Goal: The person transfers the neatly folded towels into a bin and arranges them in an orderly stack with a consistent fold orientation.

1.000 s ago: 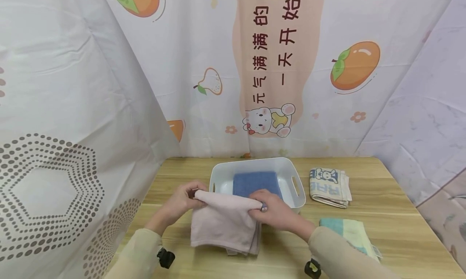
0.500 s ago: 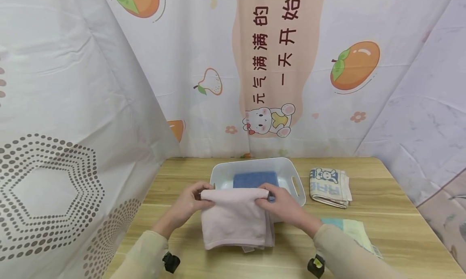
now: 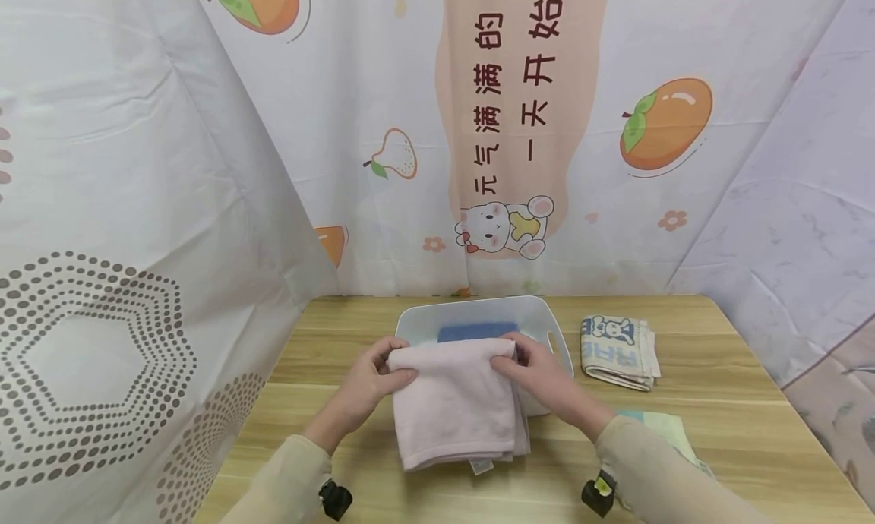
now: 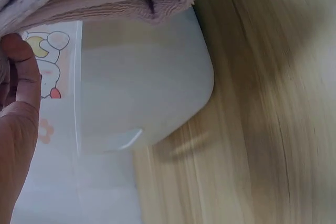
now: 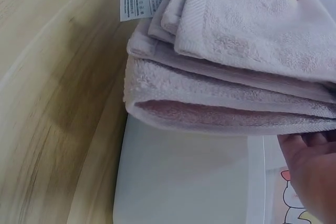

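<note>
Both hands hold up a folded pale pink towel (image 3: 458, 402) by its top corners, in front of the near side of a white plastic basket (image 3: 437, 316). My left hand (image 3: 376, 372) pinches the upper left corner, thumb in front. At the upper right corner my right hand (image 3: 536, 372) grips the fold the same way. Several stacked layers of the towel (image 5: 236, 93) show in the right wrist view, with a white label (image 5: 142, 3) sticking out at the bottom. Inside the basket lies a blue towel (image 3: 478, 331), partly hidden by the pink one.
A folded cream towel with a blue bear print (image 3: 618, 349) lies right of the basket on the wooden table (image 3: 738, 402). Nearer, a yellow and teal towel (image 3: 666, 431) is partly covered by the right sleeve. A printed curtain (image 3: 383, 235) hangs behind the table.
Both hands have carried the pink towel to the right and slightly up, so it now covers more of the basket and the blue towel. The label below has come further into view.
</note>
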`<action>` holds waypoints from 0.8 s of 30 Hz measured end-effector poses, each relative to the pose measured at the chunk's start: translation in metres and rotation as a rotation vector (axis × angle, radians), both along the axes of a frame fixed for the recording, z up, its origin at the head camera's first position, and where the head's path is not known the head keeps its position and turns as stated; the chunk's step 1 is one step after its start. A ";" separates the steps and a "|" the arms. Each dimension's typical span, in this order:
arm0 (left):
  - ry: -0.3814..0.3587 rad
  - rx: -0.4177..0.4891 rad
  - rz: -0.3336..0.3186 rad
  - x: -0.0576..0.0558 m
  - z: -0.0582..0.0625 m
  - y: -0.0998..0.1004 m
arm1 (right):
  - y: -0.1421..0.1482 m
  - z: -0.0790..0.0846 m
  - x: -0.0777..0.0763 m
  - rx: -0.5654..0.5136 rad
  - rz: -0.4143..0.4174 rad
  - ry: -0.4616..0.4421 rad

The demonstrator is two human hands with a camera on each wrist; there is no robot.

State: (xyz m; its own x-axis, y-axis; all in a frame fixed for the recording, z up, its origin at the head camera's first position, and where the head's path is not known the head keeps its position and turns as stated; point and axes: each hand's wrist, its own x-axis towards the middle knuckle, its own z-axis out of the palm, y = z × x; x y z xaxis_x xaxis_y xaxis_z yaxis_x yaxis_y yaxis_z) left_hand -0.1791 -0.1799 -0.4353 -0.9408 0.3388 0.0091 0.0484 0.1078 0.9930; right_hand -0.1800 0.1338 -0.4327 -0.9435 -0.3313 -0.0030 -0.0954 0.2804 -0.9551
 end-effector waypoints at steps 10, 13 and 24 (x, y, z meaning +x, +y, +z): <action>-0.114 0.208 0.040 0.000 0.001 0.011 | 0.006 -0.002 -0.003 -0.043 -0.010 -0.040; -0.118 0.259 0.040 0.000 0.002 0.013 | 0.007 -0.004 -0.003 -0.050 -0.002 -0.040; -0.116 0.404 0.068 -0.003 -0.001 0.018 | 0.009 -0.010 0.001 -0.083 0.057 -0.098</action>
State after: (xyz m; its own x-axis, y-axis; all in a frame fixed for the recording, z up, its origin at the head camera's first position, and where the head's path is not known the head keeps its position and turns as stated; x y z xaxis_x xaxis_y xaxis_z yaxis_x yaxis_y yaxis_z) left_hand -0.1824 -0.1619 -0.4362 -0.9636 0.2667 0.0211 -0.0601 -0.2925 0.9544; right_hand -0.1793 0.1432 -0.4431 -0.9197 -0.3874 -0.0642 -0.0143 0.1964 -0.9804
